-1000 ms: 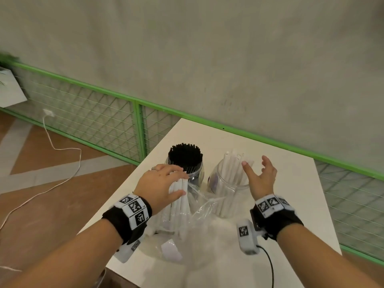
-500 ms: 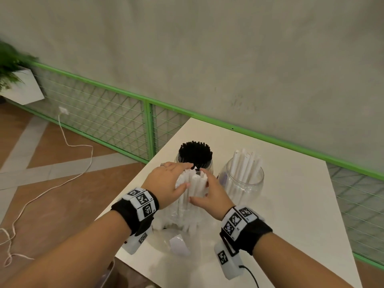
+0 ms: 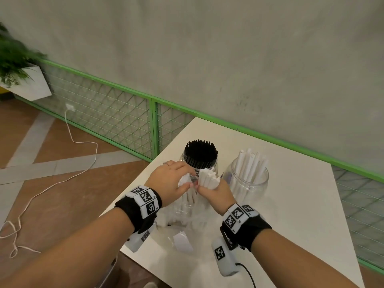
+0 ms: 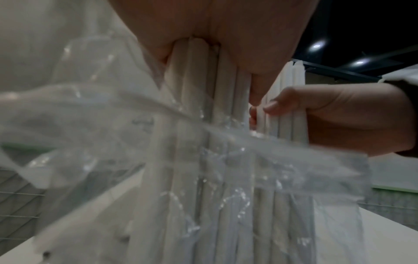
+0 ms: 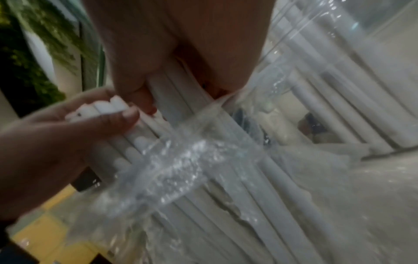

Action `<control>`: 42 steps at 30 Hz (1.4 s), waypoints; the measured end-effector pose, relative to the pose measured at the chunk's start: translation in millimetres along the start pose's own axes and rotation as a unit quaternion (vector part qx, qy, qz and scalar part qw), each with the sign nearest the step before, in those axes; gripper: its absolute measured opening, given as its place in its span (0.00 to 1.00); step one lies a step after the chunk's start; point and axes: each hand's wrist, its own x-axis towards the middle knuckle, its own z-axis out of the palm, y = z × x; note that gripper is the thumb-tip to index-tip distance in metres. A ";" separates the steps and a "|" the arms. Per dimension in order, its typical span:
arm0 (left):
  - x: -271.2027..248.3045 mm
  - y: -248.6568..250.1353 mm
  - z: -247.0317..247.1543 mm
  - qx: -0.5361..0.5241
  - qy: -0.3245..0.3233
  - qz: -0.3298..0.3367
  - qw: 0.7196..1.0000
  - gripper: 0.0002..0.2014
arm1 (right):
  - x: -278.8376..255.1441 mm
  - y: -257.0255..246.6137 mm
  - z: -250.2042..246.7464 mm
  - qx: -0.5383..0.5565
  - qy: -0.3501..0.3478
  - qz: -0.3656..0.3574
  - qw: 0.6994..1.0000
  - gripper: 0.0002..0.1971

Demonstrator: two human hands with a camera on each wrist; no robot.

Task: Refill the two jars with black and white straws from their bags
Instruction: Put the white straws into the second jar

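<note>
A clear plastic bag of white straws stands upright on the table, in front of the two jars. My left hand grips the left part of the bundle near its top. My right hand grips a separate clump of straws just to the right, its tips sticking up above the fist. In the left wrist view the straws run down into the bag. The glass jar of black straws is packed full. The glass jar of white straws holds a loose bunch.
The white table stands against a green-framed mesh fence, with its left edge close to my left wrist. A white cable lies on the floor to the left. A planter hangs at the far left.
My right hand came from beside the white-straw jar over to the bag and took hold of a clump of straws. That clump now stands apart from the straws in my left hand.
</note>
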 end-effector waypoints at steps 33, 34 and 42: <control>-1.8 -1.0 -5.6 0.015 -0.022 -0.030 0.999 0.14 | 48.9 -5.6 -131.7 -0.073 0.316 0.043 0.945 0.42; -1.6 -1.2 -5.3 0.015 -0.019 -0.029 0.999 0.14 | 51.7 -6.4 -132.3 -0.051 0.301 0.041 0.951 0.45; -3.1 -2.8 -5.4 0.009 -0.019 -0.033 0.999 0.17 | 80.1 -21.8 -130.0 -0.239 0.181 -0.003 0.954 0.44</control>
